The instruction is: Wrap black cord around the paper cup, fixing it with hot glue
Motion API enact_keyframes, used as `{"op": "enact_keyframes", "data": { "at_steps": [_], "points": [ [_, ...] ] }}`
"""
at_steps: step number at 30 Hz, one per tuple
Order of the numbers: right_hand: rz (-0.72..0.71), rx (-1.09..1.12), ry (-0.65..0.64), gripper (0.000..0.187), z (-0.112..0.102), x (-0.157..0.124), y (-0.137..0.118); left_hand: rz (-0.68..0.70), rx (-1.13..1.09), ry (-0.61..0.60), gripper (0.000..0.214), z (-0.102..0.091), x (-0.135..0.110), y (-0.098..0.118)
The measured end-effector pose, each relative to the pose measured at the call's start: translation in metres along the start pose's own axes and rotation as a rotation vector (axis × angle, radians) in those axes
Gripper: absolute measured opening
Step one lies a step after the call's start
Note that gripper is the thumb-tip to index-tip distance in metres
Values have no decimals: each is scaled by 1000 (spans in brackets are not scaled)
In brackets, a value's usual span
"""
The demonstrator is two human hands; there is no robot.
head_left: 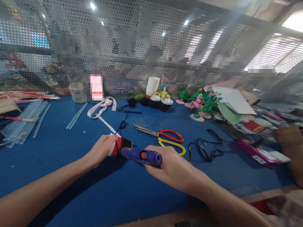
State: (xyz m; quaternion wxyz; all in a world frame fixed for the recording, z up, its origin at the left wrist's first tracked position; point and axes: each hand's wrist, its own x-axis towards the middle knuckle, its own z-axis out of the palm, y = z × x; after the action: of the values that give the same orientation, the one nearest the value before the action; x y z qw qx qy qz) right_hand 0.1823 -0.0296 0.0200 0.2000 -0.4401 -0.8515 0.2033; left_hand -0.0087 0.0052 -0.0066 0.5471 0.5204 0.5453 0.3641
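Note:
My left hand (102, 152) is closed round a small red, white and black cup-like piece (118, 145) on the blue table (71, 176). A white ribbon (104, 121) and a black cord (123, 123) run away from that piece. My right hand (170, 167) grips a blue glue gun (142, 155) with an orange part. The gun's nozzle points left and meets the red piece.
Red and yellow scissors (165, 138) lie just beyond my hands. Glue sticks (23, 121) are at the left, a jar (77, 92), white cups (152, 86) and small black pots (161, 102) at the back. Craft flowers (201, 105) and paper pile up right, where another person's hand (287, 135) shows.

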Motion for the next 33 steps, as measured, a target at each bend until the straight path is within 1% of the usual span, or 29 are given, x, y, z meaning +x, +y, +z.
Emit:
{"op": "enact_keyframes", "data": {
  "at_steps": [4,7,9,13,16,21,26,31,33],
  "points": [
    [26,-8,50,9,1,0,0,-2,7,-13,25,-1,0,-2],
    [11,0,21,10,1,0,0,20,41,-2,24,-2,1,-3],
    [17,6,26,10,1,0,0,29,57,1,24,-2,0,-3],
    [48,17,108,9,1,1,4,31,106,-16,25,-2,0,-2],
    [59,25,135,11,1,2,7,51,153,-21,28,-2,-1,-3],
    [70,60,134,13,0,2,6,77,199,-33,28,-2,-3,-2],
    [145,89,112,14,-2,2,3,76,204,-27,29,-2,-4,0],
    [99,67,151,15,-1,1,3,84,199,-20,27,-2,-3,0],
    [103,70,143,15,-1,1,3,84,199,-25,28,-1,-3,-1]
  ]
}}
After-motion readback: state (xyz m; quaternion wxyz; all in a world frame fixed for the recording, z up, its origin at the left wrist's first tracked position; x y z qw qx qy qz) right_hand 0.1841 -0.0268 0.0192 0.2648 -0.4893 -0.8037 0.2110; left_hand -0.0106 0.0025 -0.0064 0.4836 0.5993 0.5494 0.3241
